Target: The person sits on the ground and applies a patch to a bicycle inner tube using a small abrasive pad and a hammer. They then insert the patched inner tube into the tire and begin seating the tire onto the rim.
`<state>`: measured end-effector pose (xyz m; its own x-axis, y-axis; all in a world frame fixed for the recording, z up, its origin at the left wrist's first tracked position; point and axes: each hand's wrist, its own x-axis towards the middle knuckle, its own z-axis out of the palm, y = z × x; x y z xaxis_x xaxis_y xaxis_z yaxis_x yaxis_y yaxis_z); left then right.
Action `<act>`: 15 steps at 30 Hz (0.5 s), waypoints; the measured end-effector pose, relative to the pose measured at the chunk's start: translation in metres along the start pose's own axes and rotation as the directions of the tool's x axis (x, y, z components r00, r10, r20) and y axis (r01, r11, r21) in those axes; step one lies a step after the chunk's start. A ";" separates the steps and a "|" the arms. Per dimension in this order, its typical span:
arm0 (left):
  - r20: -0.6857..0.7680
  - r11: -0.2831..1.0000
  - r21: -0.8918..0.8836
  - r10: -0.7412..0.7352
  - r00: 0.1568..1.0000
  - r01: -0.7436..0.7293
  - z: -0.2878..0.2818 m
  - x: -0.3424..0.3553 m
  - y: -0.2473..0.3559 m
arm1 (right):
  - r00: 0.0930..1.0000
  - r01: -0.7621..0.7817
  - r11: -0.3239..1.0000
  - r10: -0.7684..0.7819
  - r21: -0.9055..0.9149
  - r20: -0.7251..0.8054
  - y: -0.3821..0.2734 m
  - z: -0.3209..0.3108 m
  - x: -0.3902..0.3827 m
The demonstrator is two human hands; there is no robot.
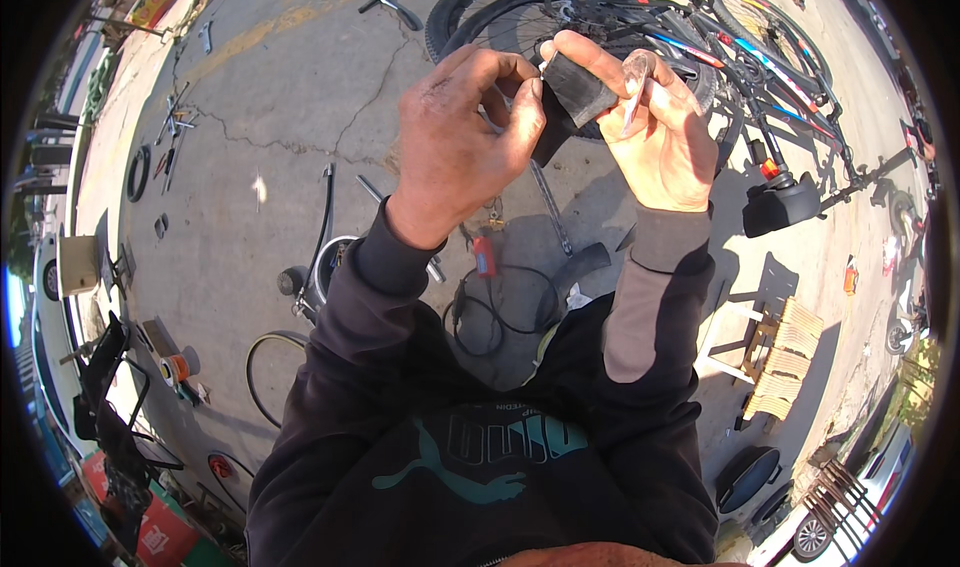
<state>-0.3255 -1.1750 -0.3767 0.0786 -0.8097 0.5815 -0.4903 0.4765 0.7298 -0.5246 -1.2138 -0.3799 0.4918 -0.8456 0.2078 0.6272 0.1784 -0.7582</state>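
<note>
In front of my chest, a flat strip of black rubber (pixel 580 89), like a piece of inner tube, is stretched between my hands. My left hand (pixel 465 137) pinches its left edge between thumb and fingertips. On the other side, my right hand (pixel 660 132) grips the strip, with its index finger lying along the top edge. Something thin and pale shows by the right thumb, too small to make out. A darker length of the rubber hangs below the strip, partly hidden by my left hand.
Beyond my hands a bicycle (pixel 780 72) lies on the concrete, its wheel (pixel 440 22) at top centre. A hose and a red tool (pixel 484 257) are by my feet. A slatted wooden stool (pixel 790 357) is at right, spanners (pixel 178 117) at left, a folding chair (pixel 105 387) at lower left.
</note>
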 end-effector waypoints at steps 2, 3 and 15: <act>0.000 1.000 0.017 0.008 1.000 -0.008 0.000 0.000 0.001 | 1.000 -0.004 1.000 0.004 -0.006 0.017 0.000 -0.003 0.000; 0.001 1.000 0.023 0.012 1.000 -0.012 -0.001 0.000 0.002 | 1.000 -0.006 1.000 0.007 -0.009 0.020 0.000 -0.003 0.000; -0.032 0.986 0.129 0.109 0.993 -0.104 0.002 -0.002 -0.002 | 0.999 0.006 0.999 -0.004 0.052 -0.034 0.007 0.000 0.001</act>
<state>-0.3265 -1.1750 -0.3800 0.0524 -0.7414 0.6690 -0.6036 0.5102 0.6127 -0.5195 -1.2139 -0.3852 0.4686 -0.8628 0.1899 0.6607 0.1996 -0.7236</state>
